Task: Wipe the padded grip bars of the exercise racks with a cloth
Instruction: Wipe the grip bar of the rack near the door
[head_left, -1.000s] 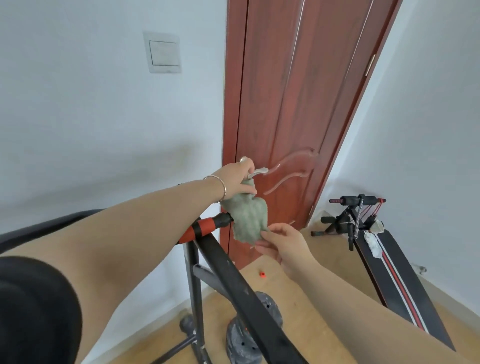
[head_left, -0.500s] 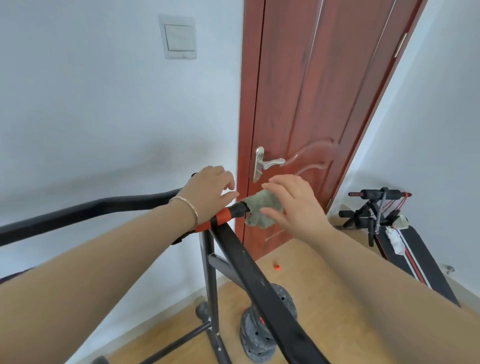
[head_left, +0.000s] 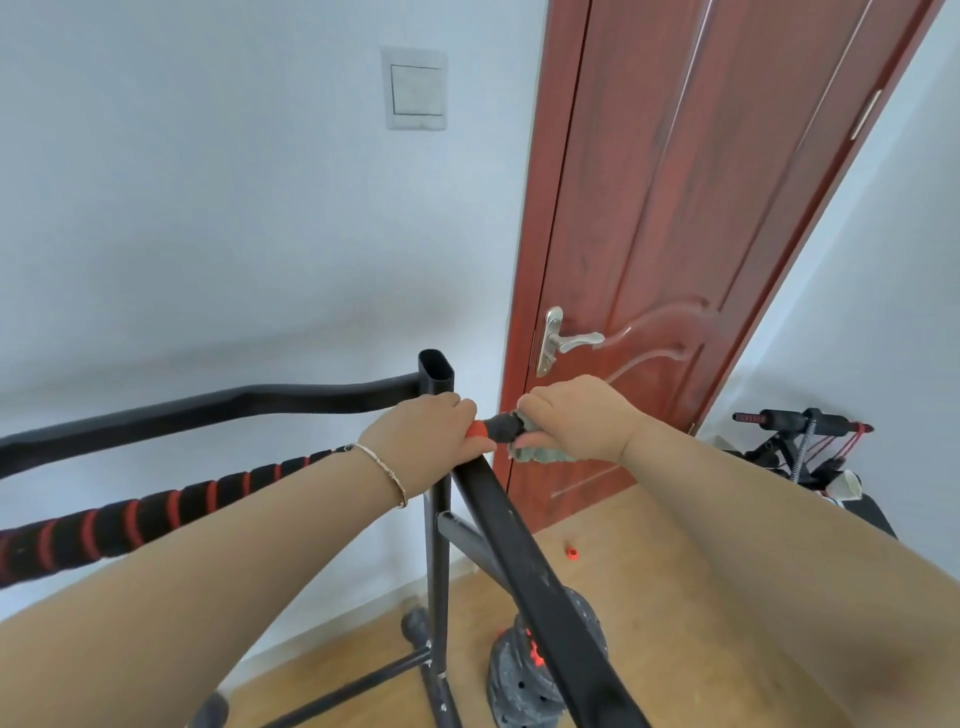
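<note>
Both hands have closed onto the short red-and-black padded grip bar (head_left: 497, 427) since half a second ago. The right hand (head_left: 576, 421) then lay loosely over the grey-green cloth (head_left: 543, 455). Now its fingers (head_left: 535, 409) are curled round cloth and bar together at the bar's outer tip. The left hand (head_left: 421, 436), which was hovering just above the bar's red inner section, now clenches that section.

The cloth is bunched round the bar's tip, with a fold hanging just below the bar. Wrapping it this way probably lets one twist or pull clean the foam all round. The left hand's hold most likely steadies the bar against that rubbing.

A long black foam bar with red stripes (head_left: 130, 519) now shows, running away from the grip bar's inner end, beyond the left wrist
</note>
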